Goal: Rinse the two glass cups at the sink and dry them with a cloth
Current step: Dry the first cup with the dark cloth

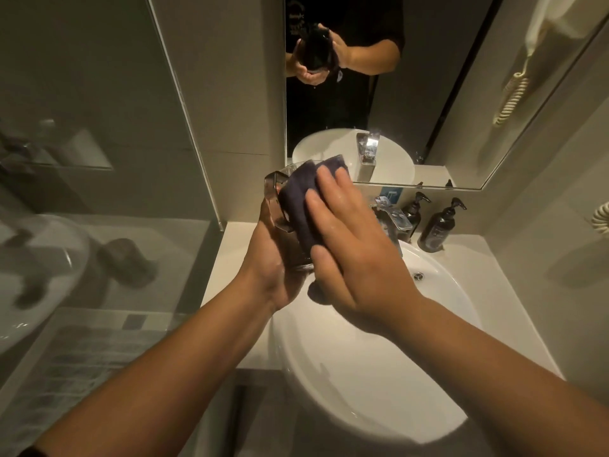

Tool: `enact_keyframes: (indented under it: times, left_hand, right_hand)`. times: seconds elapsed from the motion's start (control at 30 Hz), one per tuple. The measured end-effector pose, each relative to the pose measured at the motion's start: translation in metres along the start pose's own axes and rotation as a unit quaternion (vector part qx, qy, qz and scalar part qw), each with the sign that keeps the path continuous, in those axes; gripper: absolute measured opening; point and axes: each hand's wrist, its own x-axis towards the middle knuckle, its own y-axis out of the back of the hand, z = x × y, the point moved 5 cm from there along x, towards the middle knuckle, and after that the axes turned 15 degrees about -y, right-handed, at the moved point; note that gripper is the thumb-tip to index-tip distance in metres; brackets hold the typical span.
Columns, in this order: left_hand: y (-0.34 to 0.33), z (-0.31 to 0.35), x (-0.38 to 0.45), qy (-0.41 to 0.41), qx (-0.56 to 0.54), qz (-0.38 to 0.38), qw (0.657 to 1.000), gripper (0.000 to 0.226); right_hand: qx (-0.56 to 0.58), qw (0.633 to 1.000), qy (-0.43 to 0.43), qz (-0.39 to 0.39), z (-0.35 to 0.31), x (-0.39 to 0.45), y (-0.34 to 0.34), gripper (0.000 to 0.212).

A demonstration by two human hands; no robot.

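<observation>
My left hand (270, 275) cups a clear glass cup with a handle (276, 206) from below, holding it tilted above the left rim of the white sink (438, 374). A dark cloth (301, 206) is wrapped over the cup's side and mouth, and my right hand (349, 255) presses it flat against the glass with spread fingers. A corner of the cloth hangs below my right palm. Only one glass cup is in view; much of it is hidden by the cloth and my hands.
A chrome faucet (392, 222) stands behind my right hand. Two dark pump bottles (438, 229) sit on the counter at the back right. A mirror (428, 94) above the sink reflects my hands. A glass partition (99, 159) rises on the left.
</observation>
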Motion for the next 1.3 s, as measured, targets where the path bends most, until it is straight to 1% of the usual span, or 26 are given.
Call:
enact_keyframes:
  times: [0.1, 0.17, 0.23, 0.27, 0.3, 0.33, 0.37, 0.43, 0.47, 0.53, 0.6, 0.67, 0.73, 0.8, 0.87, 0.93, 1.0, 1.07, 1.1, 1.17, 1.23, 1.3]
  left_hand:
    - [-0.002, -0.001, 0.002, 0.007, -0.002, -0.016, 1.000, 0.057]
    - [-0.001, -0.005, 0.002, 0.018, -0.024, -0.017, 0.999, 0.063]
    - [-0.001, -0.008, 0.001, 0.035, -0.057, -0.010, 0.998, 0.066]
    - [-0.001, -0.009, 0.001, 0.037, -0.051, -0.009, 0.998, 0.064]
    - [0.000, -0.010, 0.003, 0.024, -0.024, 0.003, 0.999, 0.062]
    - [0.002, -0.009, 0.005, 0.004, 0.030, 0.024, 0.999, 0.058]
    - [0.004, -0.008, 0.007, -0.014, 0.094, 0.060, 0.994, 0.051]
    - [0.006, -0.001, 0.007, -0.062, 0.189, 0.125, 0.972, 0.039]
    - [0.005, 0.001, 0.007, -0.084, 0.203, 0.138, 0.966, 0.043]
    - [-0.001, -0.001, 0.006, -0.077, 0.165, 0.114, 0.977, 0.058]
    - [-0.011, -0.003, 0.002, -0.060, 0.132, 0.080, 0.986, 0.062]
    - [-0.016, -0.005, 0.001, -0.081, 0.145, 0.079, 0.983, 0.052]
    - [-0.016, -0.003, 0.000, -0.118, 0.155, 0.112, 0.974, 0.036]
    - [-0.018, -0.001, 0.000, -0.137, 0.152, 0.123, 0.971, 0.032]
    - [-0.017, -0.006, -0.001, -0.134, 0.143, 0.134, 0.972, 0.032]
    - [-0.018, -0.006, -0.003, -0.122, 0.120, 0.148, 0.974, 0.029]
    - [-0.017, -0.007, -0.001, -0.106, 0.097, 0.147, 0.979, 0.028]
    - [-0.013, -0.010, 0.001, -0.083, 0.089, 0.152, 0.981, 0.033]
    - [-0.011, -0.011, 0.002, -0.071, 0.081, 0.154, 0.982, 0.036]
    - [-0.004, -0.017, 0.006, -0.055, 0.059, 0.148, 0.986, 0.043]
    - [-0.001, -0.022, 0.009, -0.036, 0.035, 0.127, 0.991, 0.050]
    - [0.003, -0.023, 0.012, -0.003, 0.026, 0.121, 0.992, 0.049]
  right_hand:
    - [0.112, 0.987, -0.112, -0.029, 0.012, 0.009, 0.005, 0.058]
    - [0.212, 0.961, -0.174, -0.035, 0.021, 0.011, 0.006, 0.057]
    - [0.321, 0.922, -0.216, -0.034, 0.029, 0.012, 0.006, 0.058]
    - [0.356, 0.906, -0.225, -0.028, 0.033, 0.011, 0.005, 0.060]
    - [0.362, 0.903, -0.230, -0.020, 0.036, 0.009, 0.005, 0.061]
    - [0.343, 0.909, -0.238, -0.009, 0.038, 0.008, 0.005, 0.062]
    - [0.312, 0.917, -0.247, 0.002, 0.040, 0.006, 0.006, 0.062]
    - [0.243, 0.937, -0.252, 0.019, 0.042, 0.004, 0.010, 0.063]
    - [0.217, 0.944, -0.245, 0.028, 0.041, 0.004, 0.013, 0.063]
    - [0.185, 0.952, -0.239, 0.045, 0.041, 0.005, 0.017, 0.064]
    - [0.158, 0.957, -0.239, 0.048, 0.041, 0.005, 0.018, 0.064]
    - [0.109, 0.972, -0.204, 0.045, 0.034, 0.000, 0.017, 0.065]
    - [0.021, 0.988, -0.140, 0.057, 0.022, -0.007, 0.015, 0.066]
    - [-0.057, 0.991, -0.094, 0.076, 0.017, -0.012, 0.011, 0.063]
    - [-0.093, 0.990, -0.066, 0.083, 0.016, -0.013, 0.010, 0.060]
    - [-0.083, 0.992, -0.044, 0.088, 0.017, -0.010, 0.010, 0.059]
    - [-0.026, 0.994, -0.055, 0.091, 0.020, -0.007, 0.011, 0.058]
    - [0.067, 0.989, -0.113, 0.074, 0.026, -0.005, 0.011, 0.060]
    - [0.120, 0.980, -0.145, 0.063, 0.030, -0.003, 0.011, 0.060]
    - [0.218, 0.955, -0.198, 0.047, 0.039, -0.002, 0.009, 0.062]
    - [0.312, 0.920, -0.233, 0.034, 0.047, 0.001, 0.007, 0.062]
    - [0.434, 0.865, -0.254, 0.013, 0.051, 0.004, 0.003, 0.059]
